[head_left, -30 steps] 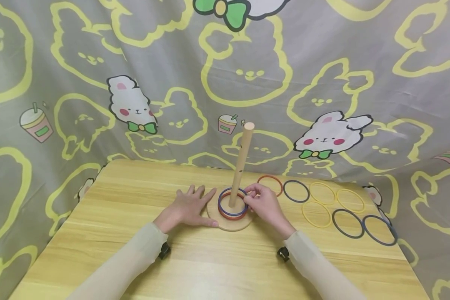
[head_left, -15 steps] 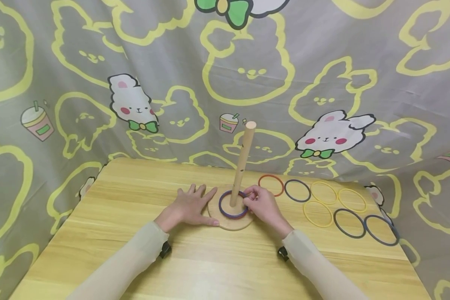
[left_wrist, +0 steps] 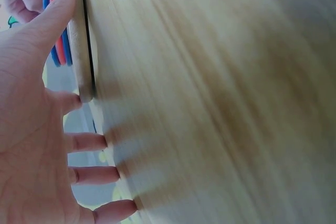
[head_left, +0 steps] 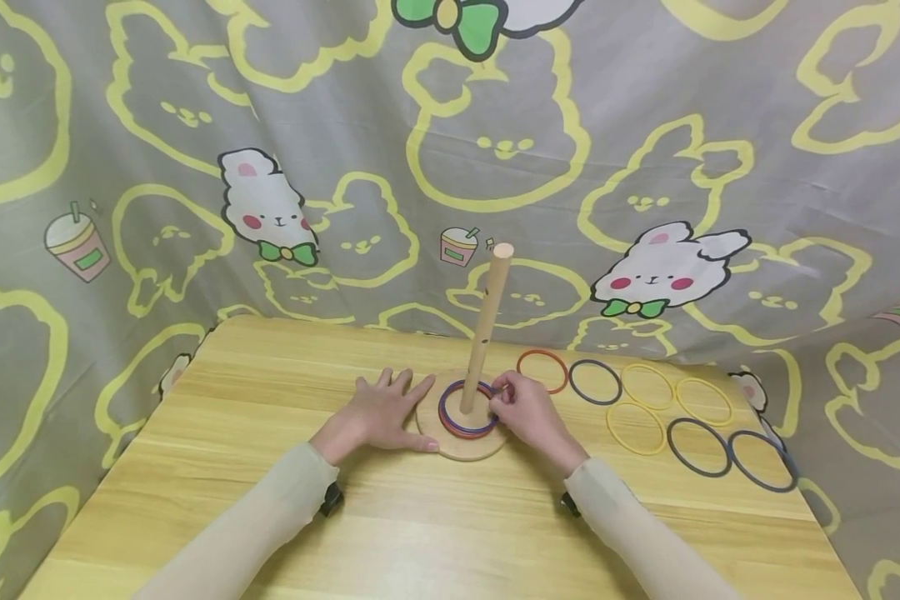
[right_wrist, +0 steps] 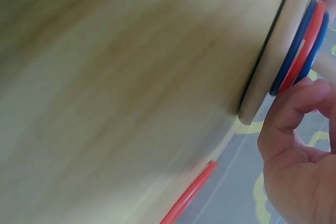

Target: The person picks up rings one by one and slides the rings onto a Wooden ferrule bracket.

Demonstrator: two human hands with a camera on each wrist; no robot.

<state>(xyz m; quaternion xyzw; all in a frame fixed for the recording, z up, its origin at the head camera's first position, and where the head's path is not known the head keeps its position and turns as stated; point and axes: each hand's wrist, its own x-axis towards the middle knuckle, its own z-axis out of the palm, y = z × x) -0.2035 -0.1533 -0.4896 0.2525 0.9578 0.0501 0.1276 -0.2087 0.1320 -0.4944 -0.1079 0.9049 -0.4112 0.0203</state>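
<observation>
A wooden peg (head_left: 486, 333) stands upright on a round wooden base (head_left: 467, 451). Three rings are stacked around it: a lower blue ring (right_wrist: 290, 56), a red ring (right_wrist: 306, 41) and a top blue ring (right_wrist: 315, 51). With curled finger and thumb, my right hand (head_left: 531, 417) pinches the right side of the top blue ring, which lies slightly off-line over the red one. My left hand (head_left: 378, 417) has its fingers spread on the table, its thumb on the base's left edge. The right hand's fingers partly hide the rings.
Loose rings lie flat on the wooden table (head_left: 420, 533) to the right: a red ring (head_left: 518, 367), several yellow rings (head_left: 608, 423) and three blue rings (head_left: 669, 438). A patterned curtain (head_left: 360, 100) hangs behind the table and at its sides.
The top blue ring has come down onto the stack, then shifted slightly right within my right hand's pinch. My left hand stays in place on the base.
</observation>
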